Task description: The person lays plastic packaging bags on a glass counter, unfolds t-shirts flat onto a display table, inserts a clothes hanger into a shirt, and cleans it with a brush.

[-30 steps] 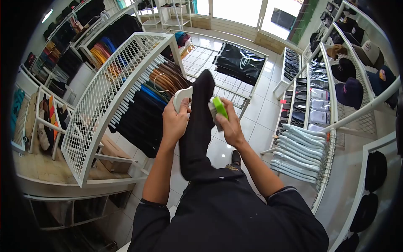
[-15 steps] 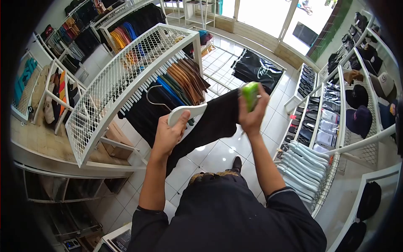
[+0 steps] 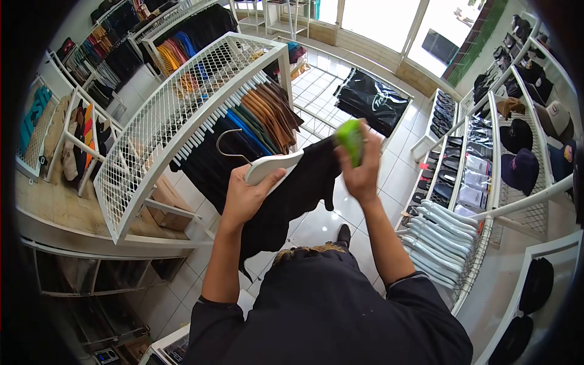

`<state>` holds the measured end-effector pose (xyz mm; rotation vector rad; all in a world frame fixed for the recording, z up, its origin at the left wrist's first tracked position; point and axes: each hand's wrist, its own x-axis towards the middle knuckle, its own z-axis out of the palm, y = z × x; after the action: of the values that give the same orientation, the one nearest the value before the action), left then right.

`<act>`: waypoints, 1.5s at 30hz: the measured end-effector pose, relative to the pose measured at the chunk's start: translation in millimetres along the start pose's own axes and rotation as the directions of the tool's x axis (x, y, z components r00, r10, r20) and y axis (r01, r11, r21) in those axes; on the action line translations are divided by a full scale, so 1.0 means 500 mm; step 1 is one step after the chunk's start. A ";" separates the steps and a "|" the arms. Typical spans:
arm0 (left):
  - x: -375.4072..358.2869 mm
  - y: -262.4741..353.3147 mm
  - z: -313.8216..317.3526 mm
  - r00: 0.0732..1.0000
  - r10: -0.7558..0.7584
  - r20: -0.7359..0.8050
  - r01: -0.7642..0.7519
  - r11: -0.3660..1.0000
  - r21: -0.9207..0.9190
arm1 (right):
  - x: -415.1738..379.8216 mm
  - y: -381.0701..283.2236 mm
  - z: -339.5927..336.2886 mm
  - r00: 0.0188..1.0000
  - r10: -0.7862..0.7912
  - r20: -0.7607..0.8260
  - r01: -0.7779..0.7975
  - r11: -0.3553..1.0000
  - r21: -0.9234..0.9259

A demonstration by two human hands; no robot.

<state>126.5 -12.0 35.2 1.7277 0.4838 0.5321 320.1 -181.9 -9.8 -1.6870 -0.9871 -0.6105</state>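
My left hand [image 3: 246, 198] is closed around a white clothes hanger [image 3: 280, 163], whose metal hook points up and to the left. From the hanger hangs a black garment [image 3: 301, 185], stretched out to the right and draping down beside my body. In my right hand [image 3: 363, 176], slightly blurred, is a bright green handheld tool [image 3: 349, 140], rounded and block-like; its exact kind I cannot tell. It is at the garment's upper right end, overlapping the cloth in this view.
To the left stands a white mesh-topped rack [image 3: 201, 97] with brown, green, blue and black clothes [image 3: 261, 118]. Several white hangers [image 3: 438, 243] hang at right, near shelves of sandals and caps [image 3: 520, 167]. Ahead, black printed garments [image 3: 371, 100] lie on a low grid rack.
My right hand with the green tool has shifted a little left and down. The hanger has turned slightly, and the black garment's lower edge hangs differently.
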 end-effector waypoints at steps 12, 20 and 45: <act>-0.028 0.008 0.003 0.947 0.321 -0.014 -0.301 0.902 0.308 | 0.027 0.041 -0.032 0.976 0.206 0.075 -0.205 0.979 -0.021; -0.023 -0.010 0.000 0.809 0.556 0.188 -0.547 0.596 0.588 | 0.061 0.092 -0.008 0.974 0.027 0.226 -0.018 0.999 -0.040; -0.033 -0.103 -0.096 0.516 0.713 0.475 -0.712 0.048 0.701 | 0.055 -0.105 0.015 0.813 -0.014 0.583 0.002 1.000 0.020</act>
<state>83.0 27.2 -7.3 2.9951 -0.3362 1.1542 289.7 -159.8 37.0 -1.8975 -1.4243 -0.0649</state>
